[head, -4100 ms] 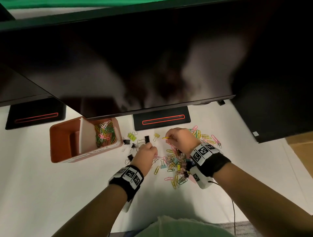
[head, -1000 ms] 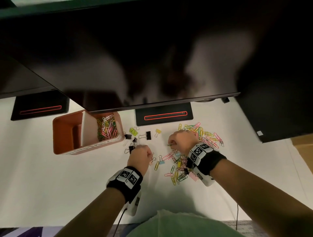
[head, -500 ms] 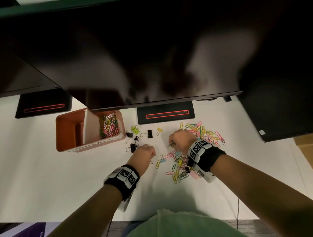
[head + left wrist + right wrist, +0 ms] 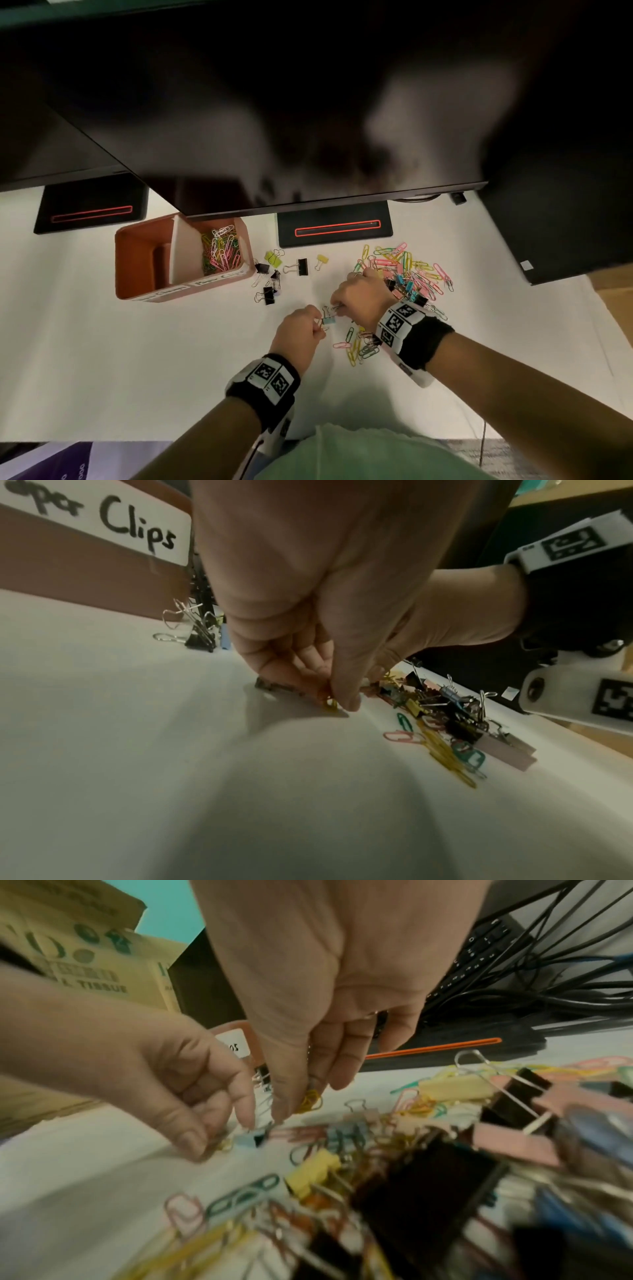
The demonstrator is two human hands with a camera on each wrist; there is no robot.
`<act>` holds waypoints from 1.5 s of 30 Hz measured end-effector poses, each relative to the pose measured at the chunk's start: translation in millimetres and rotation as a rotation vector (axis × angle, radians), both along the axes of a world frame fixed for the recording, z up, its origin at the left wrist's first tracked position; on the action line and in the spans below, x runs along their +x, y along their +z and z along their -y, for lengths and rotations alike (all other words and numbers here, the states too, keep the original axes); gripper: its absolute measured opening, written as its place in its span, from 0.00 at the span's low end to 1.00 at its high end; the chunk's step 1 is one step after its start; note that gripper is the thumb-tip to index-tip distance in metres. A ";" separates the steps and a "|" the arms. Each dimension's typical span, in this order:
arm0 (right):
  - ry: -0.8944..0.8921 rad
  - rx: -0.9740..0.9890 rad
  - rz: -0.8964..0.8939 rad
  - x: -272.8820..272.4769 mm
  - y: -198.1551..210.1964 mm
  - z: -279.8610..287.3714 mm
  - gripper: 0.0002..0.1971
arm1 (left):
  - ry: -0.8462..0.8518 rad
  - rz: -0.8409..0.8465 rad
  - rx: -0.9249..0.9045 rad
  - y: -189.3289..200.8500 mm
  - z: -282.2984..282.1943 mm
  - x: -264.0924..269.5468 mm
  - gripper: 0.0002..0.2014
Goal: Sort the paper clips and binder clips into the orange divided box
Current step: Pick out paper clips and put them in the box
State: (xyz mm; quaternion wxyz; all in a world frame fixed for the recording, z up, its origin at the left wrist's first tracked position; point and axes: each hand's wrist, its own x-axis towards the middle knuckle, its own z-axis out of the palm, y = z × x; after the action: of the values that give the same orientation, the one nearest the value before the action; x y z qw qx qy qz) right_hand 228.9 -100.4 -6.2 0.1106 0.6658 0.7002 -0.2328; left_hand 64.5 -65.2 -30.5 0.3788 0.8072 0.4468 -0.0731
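The orange divided box (image 4: 144, 260) stands at the left; its right compartment holds several coloured paper clips (image 4: 219, 250). My left hand (image 4: 320, 323) pinches a yellow paper clip (image 4: 330, 704) against the white table. My right hand (image 4: 337, 308) is close beside it, with yellow paper clips (image 4: 310, 1100) held in its curled fingers. Its thumb tip touches the wire handle of a light blue binder clip (image 4: 329, 320) lying between the two hands. A mixed pile of clips (image 4: 407, 270) spreads behind and under my right wrist.
Several black and yellow binder clips (image 4: 274, 274) lie just right of the box. A large dark monitor (image 4: 274, 102) overhangs the back of the table, with black stands (image 4: 334, 224) below it. Cables (image 4: 548, 982) run at the far right.
My right hand has come down and left to the blue binder clip. My left hand has shifted right to meet it. The box and loose clips have not moved.
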 end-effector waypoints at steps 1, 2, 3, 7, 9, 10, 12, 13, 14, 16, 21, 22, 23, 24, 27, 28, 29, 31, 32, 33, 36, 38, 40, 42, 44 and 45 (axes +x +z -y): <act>-0.006 -0.006 0.019 -1.0 -1.6 1.7 0.09 | 0.001 -0.017 0.011 -0.6 -0.1 2.5 0.09; -0.015 -0.013 0.034 -1.4 -2.4 3.0 0.08 | 0.002 -0.025 0.021 -0.9 -0.4 4.9 0.07; -0.024 -0.013 0.044 -1.3 -3.6 4.2 0.08 | 0.000 -0.023 0.032 -1.8 -0.4 6.6 0.05; -0.032 0.004 0.046 1.7 -6.6 5.4 0.08 | -0.053 -0.015 0.087 -4.6 1.5 7.4 0.05; -0.018 -0.003 0.034 3.2 -5.8 3.4 0.09 | -0.106 -0.029 0.110 -4.8 1.1 6.4 0.06; -0.014 -0.004 0.028 3.7 -4.8 2.1 0.08 | -0.134 -0.039 0.118 -5.3 0.3 5.9 0.06; -0.009 -0.017 0.022 4.7 -3.9 -0.3 0.08 | -0.190 -0.051 0.137 -6.7 -1.4 3.7 0.06; -0.006 -0.029 0.021 5.3 -3.7 -1.4 0.09 | -0.221 -0.053 0.157 -7.9 -2.1 2.3 0.07; -0.006 -0.043 0.020 6.1 -3.5 -2.1 0.09 | -0.252 -0.053 0.182 -9.1 -2.5 0.8 0.07; -0.011 -0.064 0.015 7.7 -3.2 -2.9 0.11 | -0.285 -0.036 0.206 -9.7 -3.6 -2.8 0.08; 0.016 -0.089 0.026 8.2 -1.1 -2.6 0.14 | -0.198 0.171 0.132 -1.9 -2.3 -13.3 0.08; 0.020 -0.086 0.026 8.7 -0.4 -2.2 0.14 | -0.211 0.206 0.090 1.1 1.0 -14.2 0.09; 0.021 -0.082 0.020 9.4 -0.1 -1.7 0.14 | -0.254 0.217 0.046 2.9 5.4 -14.4 0.11; 0.016 -0.077 0.007 10.3 0.1 -1.4 0.14 | -0.312 0.205 0.013 3.7 10.4 -13.7 0.13; -0.025 -0.037 -0.036 12.4 0.7 -0.7 0.13 | -0.401 0.129 0.001 -1.3 21.3 -8.9 0.13; -0.040 -0.017 -0.044 13.3 1.7 -0.1 0.12 | -0.386 0.114 0.010 -3.5 22.8 -7.2 0.12; -0.051 0.003 -0.053 14.3 2.6 0.6 0.12 | -0.361 0.107 0.021 -5.3 23.6 -5.3 0.10; -0.071 0.050 -0.091 17.4 4.9 2.3 0.12 | -0.311 0.116 0.040 -7.2 24.6 -1.3 0.07; -0.083 0.075 -0.114 19.3 6.9 2.8 0.13 | -0.293 0.122 0.045 -7.4 24.9 1.3 0.07; -0.096 0.096 -0.129 21.5 9.0 3.2 0.13 | -0.282 0.122 0.048 -7.7 25.0 4.1 0.06; -0.146 0.128 -0.157 29.0 14.0 3.5 0.13 | -0.284 0.088 0.043 -8.7 25.1 10.7 0.06; -0.205 0.153 -0.238 35.0 15.6 5.1 0.12 | -0.336 0.046 0.066 -9.0 24.7 11.3 0.07; -0.263 0.148 -0.312 40.2 17.9 6.4 0.12 | -0.415 0.002 0.109 -8.0 24.4 9.4 0.09; -0.291 0.131 -0.334 43.1 19.9 5.8 0.13 | -0.419 0.024 0.114 -7.4 23.4 3.6 0.10; -0.310 0.123 -0.361 44.0 22.1 4.1 0.13 | -0.346 0.094 0.076 -4.4 20.3 -3.1 0.08; -0.313 0.119 -0.377 43.6 23.9 3.0 0.14 | -0.309 0.136 0.059 -2.8 17.4 -6.8 0.07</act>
State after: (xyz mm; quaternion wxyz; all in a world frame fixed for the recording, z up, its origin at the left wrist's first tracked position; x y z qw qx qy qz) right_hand 272.4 -103.4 17.6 -0.0988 0.7164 0.6092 -0.3255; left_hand 57.7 -82.6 -33.3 0.3684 0.8802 0.2926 -0.0625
